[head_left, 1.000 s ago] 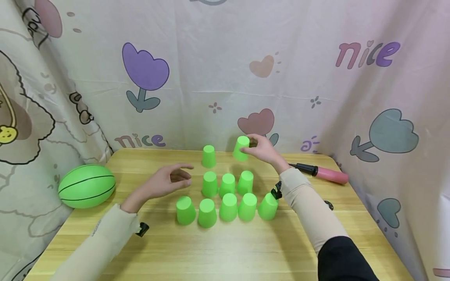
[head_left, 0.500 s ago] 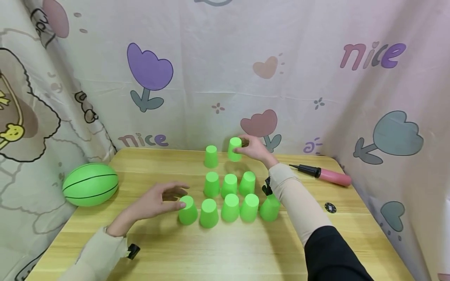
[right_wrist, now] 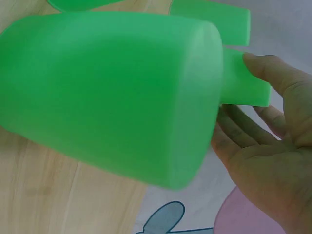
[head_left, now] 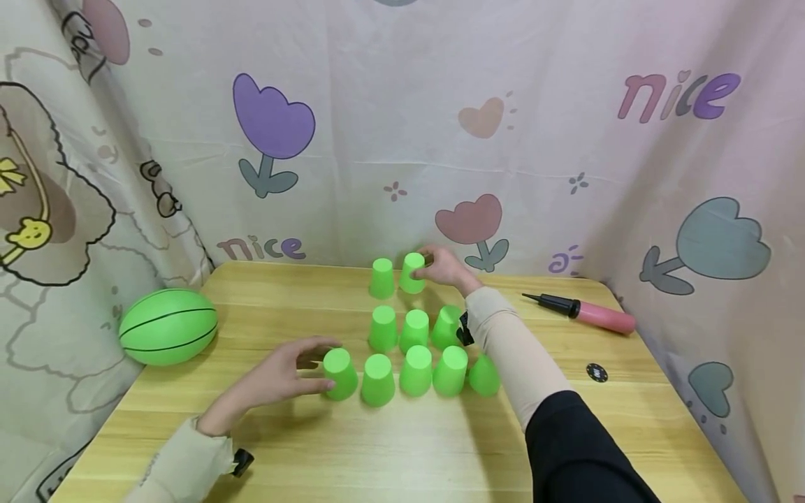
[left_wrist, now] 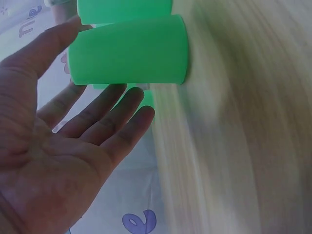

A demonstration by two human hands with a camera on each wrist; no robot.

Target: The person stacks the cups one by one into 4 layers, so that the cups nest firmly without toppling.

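Head view: right hand (head_left: 442, 267) is pinching a light-green, tapered plastic cup (head_left: 412, 272), mouth down, near the far edge of the wood-grain table (head_left: 415, 454). A matching cup (head_left: 381, 278) is standing just left of that hand. Three middle-row cups (head_left: 416, 331) are standing on the near side of it. Left hand (head_left: 279, 377) is bracketing the leftmost front-row cup (head_left: 340, 375), thumb nearer, fingers behind; four more front-row cups (head_left: 416, 372) are lining up to its right. Green ball with black lines (head_left: 168, 327) is resting left of and beyond the left hand; pink-and-black pump (head_left: 585, 311) is lying right of the right hand.

Left wrist view: fingers are extending loosely, cup standing between them and the thumb; firm contact unclear.

Right wrist view: thumb and fingers are closing on the held cup; another cup is looming large beside the hand.
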